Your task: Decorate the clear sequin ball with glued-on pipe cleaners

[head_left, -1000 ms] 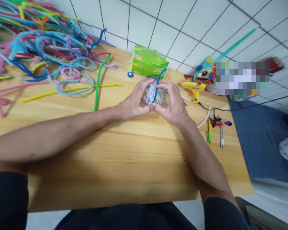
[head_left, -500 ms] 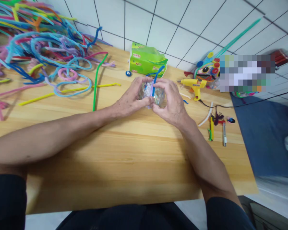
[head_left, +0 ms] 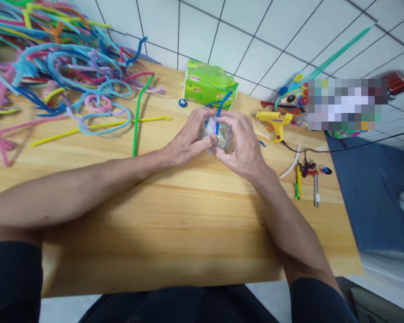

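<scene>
Between my two hands is a clear, shiny bundle [head_left: 225,134] that looks like plastic, with a purple strip and a blue pipe cleaner [head_left: 220,107] across its middle. My left hand [head_left: 190,139] grips its left side, fingers curled over the top and thumb on the front. Around the right side, my right hand [head_left: 240,141] is closed, fingertips near the blue pipe cleaner, whose end sticks up. The fingers hide parts of the bundle. Just behind it stands a green tissue pack [head_left: 207,83], with a blue button [head_left: 182,103] to its left.
Pipe cleaners [head_left: 84,67] are heaped at the back left; a green one [head_left: 139,112] lies nearer my left hand. A yellow glue gun [head_left: 276,123] with a black cord [head_left: 323,151] lies at the right, behind a yellow knife [head_left: 299,181] and a grey cutter [head_left: 316,190].
The whole view has shifted slightly, so the table items appear a little further right. Both hands keep hold of the clear bundle, which looks nearly the same.
</scene>
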Tool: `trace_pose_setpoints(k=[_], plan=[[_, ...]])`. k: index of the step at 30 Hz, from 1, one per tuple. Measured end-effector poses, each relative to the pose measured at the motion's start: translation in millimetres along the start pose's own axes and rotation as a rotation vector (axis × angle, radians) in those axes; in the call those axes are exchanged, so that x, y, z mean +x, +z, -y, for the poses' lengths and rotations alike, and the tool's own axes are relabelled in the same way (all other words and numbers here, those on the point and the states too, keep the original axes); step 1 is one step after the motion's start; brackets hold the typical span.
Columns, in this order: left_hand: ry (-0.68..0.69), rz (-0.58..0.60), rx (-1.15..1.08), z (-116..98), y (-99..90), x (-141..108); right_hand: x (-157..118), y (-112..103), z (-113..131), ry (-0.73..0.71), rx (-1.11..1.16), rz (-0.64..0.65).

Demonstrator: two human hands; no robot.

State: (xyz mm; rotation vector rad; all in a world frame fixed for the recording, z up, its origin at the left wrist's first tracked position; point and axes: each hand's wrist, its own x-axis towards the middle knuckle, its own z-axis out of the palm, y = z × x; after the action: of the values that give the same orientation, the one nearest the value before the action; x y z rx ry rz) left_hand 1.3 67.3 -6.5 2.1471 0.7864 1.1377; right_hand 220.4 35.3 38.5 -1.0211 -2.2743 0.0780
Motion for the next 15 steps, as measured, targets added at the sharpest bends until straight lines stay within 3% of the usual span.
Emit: trace_pose_setpoints(k=[10, 15], plan=[[0.069, -0.038, 0.040, -5.9, -0.6, 0.3, 0.0, -1.8, 5.1, -0.001, -0.037, -0.010], [0.119, 0.006, 0.066, -3.0, -3.9, 2.7, -0.8, -2.0, 4.1, -0.018, -0.012, -0.022]])
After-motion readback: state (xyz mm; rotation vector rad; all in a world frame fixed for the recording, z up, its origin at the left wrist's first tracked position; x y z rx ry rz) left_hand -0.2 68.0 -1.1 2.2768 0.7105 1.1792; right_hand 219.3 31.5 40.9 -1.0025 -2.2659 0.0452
